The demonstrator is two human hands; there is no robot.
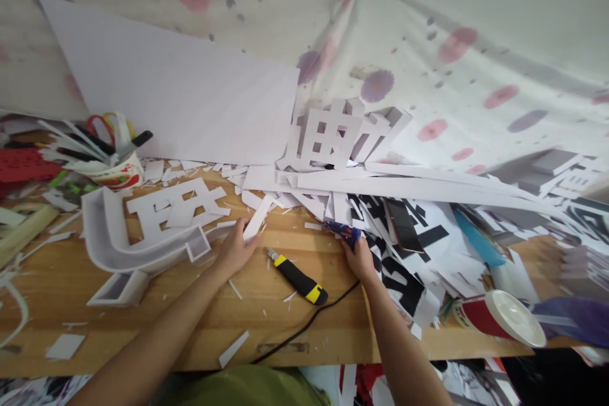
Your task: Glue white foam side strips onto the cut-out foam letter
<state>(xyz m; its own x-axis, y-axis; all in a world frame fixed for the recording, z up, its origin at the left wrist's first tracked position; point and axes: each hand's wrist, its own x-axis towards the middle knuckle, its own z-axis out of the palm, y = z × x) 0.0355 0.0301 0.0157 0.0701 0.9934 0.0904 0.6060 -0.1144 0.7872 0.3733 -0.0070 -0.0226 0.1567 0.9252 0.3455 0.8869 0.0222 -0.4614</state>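
Note:
My left hand (238, 247) is closed round a narrow white foam-board strip (259, 217), which it holds tilted above the table. In my right hand (358, 259) is a blue hot glue gun (343, 231), its nozzle pointing left; a black cord (314, 317) runs below it toward the table's front edge. Between the hands lies a black and yellow utility knife (297, 275) on the wood. Left of my left hand is a curved white built-up letter piece (124, 254) with raised walls, and behind it a flat white cut-out character (178, 210).
A large white board (185, 89) leans on the flowered curtain. Finished white characters (333, 133) stand at the back, near long white strips (419, 189). A phone (402, 225) lies on printed sheets. A tool-filled tub (118, 172) is left; a lidded red cup (499, 317) is right.

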